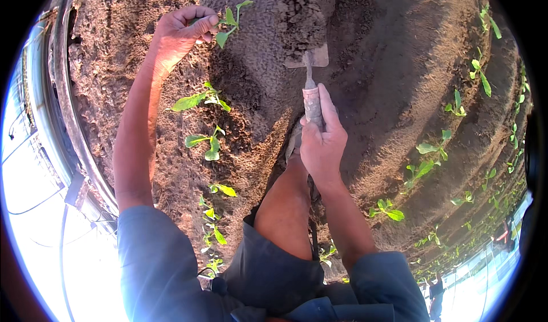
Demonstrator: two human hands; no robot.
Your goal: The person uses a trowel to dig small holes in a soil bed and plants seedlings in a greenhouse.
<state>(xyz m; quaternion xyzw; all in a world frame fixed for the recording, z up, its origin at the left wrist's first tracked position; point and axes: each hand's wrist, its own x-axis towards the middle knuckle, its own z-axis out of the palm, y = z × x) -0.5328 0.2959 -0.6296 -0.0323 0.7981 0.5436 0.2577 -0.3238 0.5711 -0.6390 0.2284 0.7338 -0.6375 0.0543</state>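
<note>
At the upper left, my left hand [188, 27] pinches a leafy green seedling [231, 22] between thumb and fingers, its leaves pointing right over the soil. My right hand [323, 138], near the middle, grips the handle of a trowel [317, 56]. Dark loose soil [302, 18] covers most of the trowel's flat metal blade. Below my left hand, a seedling [207, 97] stands in the brown soil, with another seedling [209, 143] nearer to me. The roots of the held seedling are hidden by my hand.
More seedlings [387, 210] stand in curving rows on the right. A furrow of smoother soil [376, 91] runs beside my right hand. A long rail [70, 86] edges the bed at left. My bare leg [284, 206] is between my arms. Another person [436, 296] is far off at lower right.
</note>
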